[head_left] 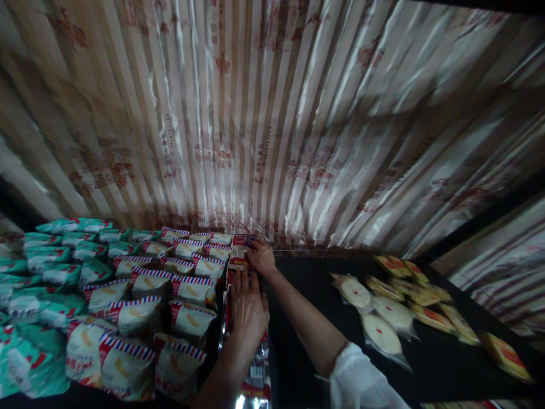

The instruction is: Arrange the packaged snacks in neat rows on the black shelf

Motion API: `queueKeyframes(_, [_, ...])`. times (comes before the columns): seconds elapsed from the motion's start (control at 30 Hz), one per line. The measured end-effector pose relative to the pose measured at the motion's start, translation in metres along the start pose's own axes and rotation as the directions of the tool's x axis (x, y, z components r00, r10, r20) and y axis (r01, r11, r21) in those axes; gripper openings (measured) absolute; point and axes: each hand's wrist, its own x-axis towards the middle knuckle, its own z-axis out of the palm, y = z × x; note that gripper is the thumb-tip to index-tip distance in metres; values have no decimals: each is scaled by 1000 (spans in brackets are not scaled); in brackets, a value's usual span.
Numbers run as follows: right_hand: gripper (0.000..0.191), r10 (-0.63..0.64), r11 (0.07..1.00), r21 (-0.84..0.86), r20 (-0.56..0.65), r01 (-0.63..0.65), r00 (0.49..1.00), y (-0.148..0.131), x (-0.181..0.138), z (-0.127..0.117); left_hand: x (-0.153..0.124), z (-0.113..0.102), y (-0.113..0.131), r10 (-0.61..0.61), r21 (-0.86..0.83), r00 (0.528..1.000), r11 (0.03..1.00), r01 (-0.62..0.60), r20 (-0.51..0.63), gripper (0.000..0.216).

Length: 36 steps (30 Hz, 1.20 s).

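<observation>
Red packets (257, 374) run lengthwise toward the sheeting (238, 142), left hand (247, 307) flat atop, right hand (261, 258) half-curled, grip unclear.

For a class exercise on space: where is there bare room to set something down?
Bare black surface lies between the right forearm and pale round packs, and between those and the lone yellow pack. Crowded: the left, from green bags across striped bags to red packaging under the left hand.

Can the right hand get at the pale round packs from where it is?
Probably yes: only dark tabletop shows between the right hand and the nearest pale round pack, though the hand would have to leave the red packets.
</observation>
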Motion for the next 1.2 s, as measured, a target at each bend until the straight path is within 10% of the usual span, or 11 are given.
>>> queueKeyframes(0.73, [28, -180, 951, 240, -76, 193, 981, -4, -15, 3, -16, -15, -1, 49, -80, 999, 996, -47, 23, 37])
queueKeyframes(1.03, [38, 197, 645, 763, -210, 34, 958, 25, -156, -17, -137, -38, 10, 318, -430, 946, 864, -260, 67, 40])
queueKeyframes(1.2, [36, 431, 558, 824, -186, -99, 883, 42, -266, -7, -226, -25, -12, 326, -453, 883, 879, -151, 338, 42])
